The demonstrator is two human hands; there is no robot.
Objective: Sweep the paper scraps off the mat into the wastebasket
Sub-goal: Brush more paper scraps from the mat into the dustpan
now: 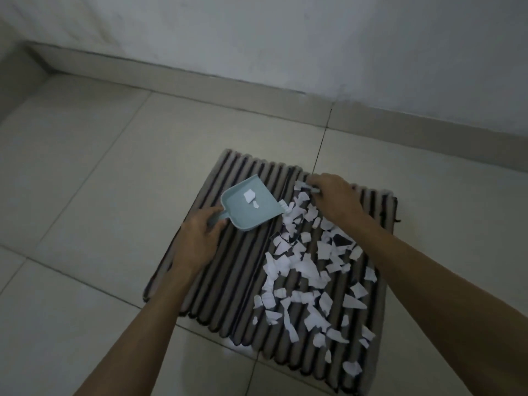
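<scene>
Where the right hand (334, 197) curls over a small pale brush (307, 186), mostly hidden, left hand (197, 238) gripping blue dustpan (250, 207) handle, few scraps inside, torn white paper scraps (308, 275) strewn across striped mat's (228, 267) right half, tiled floor (85, 167), dim light.

On the striped mat (228, 281), the left hand (197, 241) holds a pale blue dustpan (248, 207) by its handle; a few scraps lie inside. At three o'clock of it, the right hand (334, 198) grips a small brush (288, 208) over white paper scraps (308, 270).
</scene>
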